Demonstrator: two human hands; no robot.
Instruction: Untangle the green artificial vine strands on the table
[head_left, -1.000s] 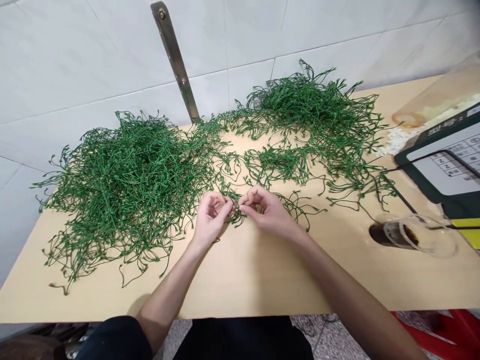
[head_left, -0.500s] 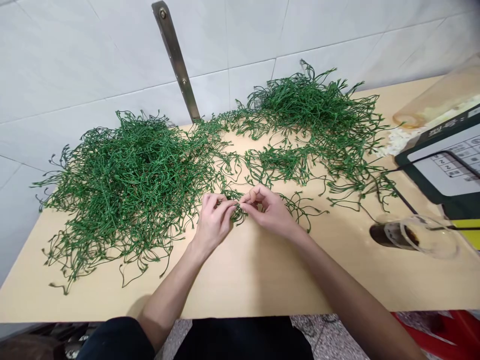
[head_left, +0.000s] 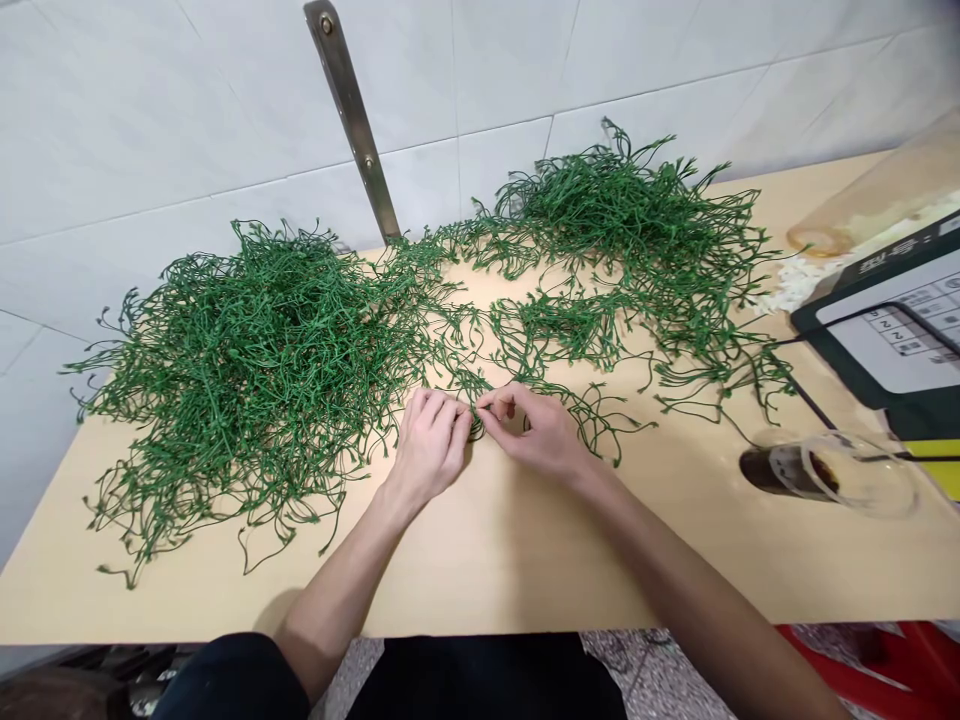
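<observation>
Close together at the middle of the table, both hands pinch at a thin green plastic stem [head_left: 477, 428], mostly hidden by the fingers. My left hand [head_left: 431, 440] is closed, thumb against fingertips, back of the hand up. My right hand [head_left: 536, 425] is closed too, thumb and forefinger pressed together just right of the left fingertips. More green stems with small budded tips lie loose right behind the hands. A large tangled pile of stems [head_left: 262, 340] spreads to the left, and a second pile [head_left: 615, 210] sits at the back right.
To the right stands a clear plastic cup [head_left: 795, 472] with dark liquid. Behind it are a dark green labelled box [head_left: 847, 365], a black cord and a clear bag with small white pieces [head_left: 799, 283]. A metal bracket [head_left: 352, 120] is fixed to the tiled wall behind the table [head_left: 450, 580].
Both hands stay at nearly the same spot. The left fingers have curled in more, and the right hand has dropped slightly, its fingertips a little apart from the left ones.
</observation>
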